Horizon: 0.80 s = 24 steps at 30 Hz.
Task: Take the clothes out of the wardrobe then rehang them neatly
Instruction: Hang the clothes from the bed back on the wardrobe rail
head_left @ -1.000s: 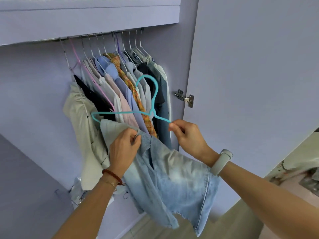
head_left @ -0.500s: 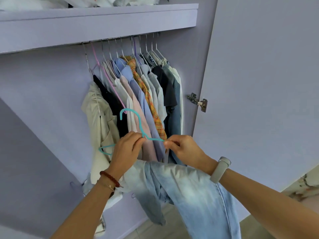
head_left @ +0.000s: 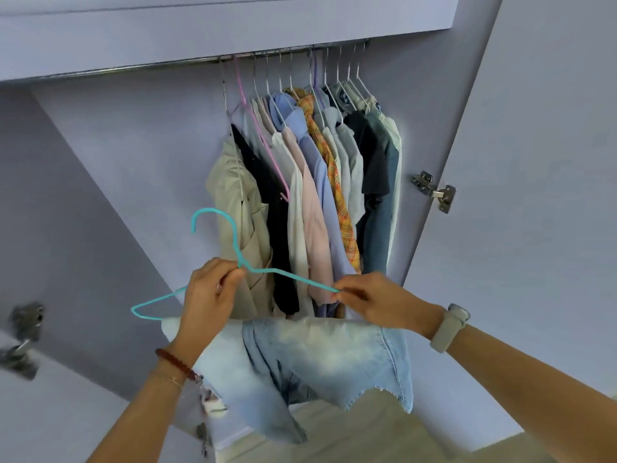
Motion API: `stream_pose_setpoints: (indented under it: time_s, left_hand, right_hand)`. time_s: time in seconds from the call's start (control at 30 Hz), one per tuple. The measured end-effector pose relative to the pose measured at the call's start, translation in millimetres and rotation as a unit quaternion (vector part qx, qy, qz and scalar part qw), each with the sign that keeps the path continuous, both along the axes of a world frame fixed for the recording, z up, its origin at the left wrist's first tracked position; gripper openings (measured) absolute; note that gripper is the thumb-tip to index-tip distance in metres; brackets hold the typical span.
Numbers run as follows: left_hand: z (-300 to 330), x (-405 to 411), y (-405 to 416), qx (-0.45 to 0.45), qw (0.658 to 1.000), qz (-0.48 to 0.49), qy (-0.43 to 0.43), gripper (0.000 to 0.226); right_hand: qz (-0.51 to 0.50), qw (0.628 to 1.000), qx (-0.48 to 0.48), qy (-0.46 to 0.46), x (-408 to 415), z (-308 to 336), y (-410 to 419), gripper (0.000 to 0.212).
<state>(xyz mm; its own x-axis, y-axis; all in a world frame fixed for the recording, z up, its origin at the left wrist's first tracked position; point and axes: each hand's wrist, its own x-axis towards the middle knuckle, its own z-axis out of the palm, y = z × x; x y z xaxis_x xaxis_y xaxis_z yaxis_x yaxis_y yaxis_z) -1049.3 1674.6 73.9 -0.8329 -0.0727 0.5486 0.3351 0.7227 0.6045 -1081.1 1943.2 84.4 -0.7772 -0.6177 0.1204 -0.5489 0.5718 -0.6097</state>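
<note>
A teal wire hanger [head_left: 287, 275] is held in front of the open wardrobe, its hook pointing up and to the left. My left hand [head_left: 208, 299] pinches it at the neck below the hook. My right hand [head_left: 374, 302] pinches the end of its right arm. Light-blue denim jeans [head_left: 320, 365] hang folded over the hanger's lower bar, draping below both hands. Behind them, several shirts [head_left: 310, 182] hang packed together on thin hangers from the metal rail [head_left: 187, 63].
The wardrobe's lilac right door [head_left: 534, 195] stands open, with a metal hinge [head_left: 434, 192] on its edge. A shelf [head_left: 233, 25] runs above the rail. Another hinge [head_left: 23, 339] shows at the far left. The rail's left stretch carries no hangers.
The hanger has tilted so its hook leans left, and both hands with the jeans have shifted slightly right and lower in view. My head has tipped up toward the rail.
</note>
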Motion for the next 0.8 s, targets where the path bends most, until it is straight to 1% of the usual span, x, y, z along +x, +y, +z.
stream_pose_setpoints:
  time_s: [0.1, 0.13, 0.23, 0.33, 0.4, 0.53, 0.57, 0.63, 0.7, 0.73, 0.8]
  left_hand:
    - [6, -4, -28, 0.016, 0.998, 0.064, 0.019, 0.011]
    - [8, -6, -39, 0.026, 0.995, 0.088, 0.022, 0.01]
    - [18, -15, -69, 0.062, 0.985, 0.163, 0.008, 0.015]
    - [31, -22, -87, 0.064, 0.966, 0.251, -0.009, 0.032]
    - [44, -24, -93, 0.064, 0.956, 0.283, 0.035, 0.044]
    - [78, -28, -92, -0.013, 0.935, 0.299, 0.187, 0.045]
    - [87, -31, -91, -0.038, 0.929, 0.299, 0.217, 0.045]
    - [106, -39, -91, -0.097, 0.911, 0.298, 0.269, 0.043]
    - [125, -49, -94, -0.154, 0.889, 0.303, 0.307, 0.044]
    - [133, -54, -96, -0.181, 0.878, 0.308, 0.319, 0.045]
    - [145, -64, -103, -0.228, 0.861, 0.319, 0.324, 0.048]
  right_hand:
    - [0.023, 0.994, -0.013, 0.109, 1, 0, -42, 0.017]
    - [0.026, 0.991, -0.02, 0.13, 0, 2, -56, 0.017]
    - [0.024, 0.988, -0.046, 0.148, -11, 9, -95, 0.019]
    - [-0.007, 0.984, -0.077, 0.162, -20, 11, -130, 0.02]
    - [-0.043, 0.984, -0.093, 0.146, -28, 12, -150, 0.022]
    - [-0.098, 0.979, -0.136, 0.117, -46, 20, -182, 0.022]
    - [-0.109, 0.977, -0.149, 0.111, -51, 24, -190, 0.026]
    - [-0.13, 0.97, -0.175, 0.11, -60, 36, -205, 0.04]
    - [-0.155, 0.961, -0.196, 0.119, -72, 49, -219, 0.048]
    - [-0.167, 0.956, -0.207, 0.122, -79, 56, -225, 0.048]
    - [-0.192, 0.948, -0.225, 0.121, -95, 69, -236, 0.04]
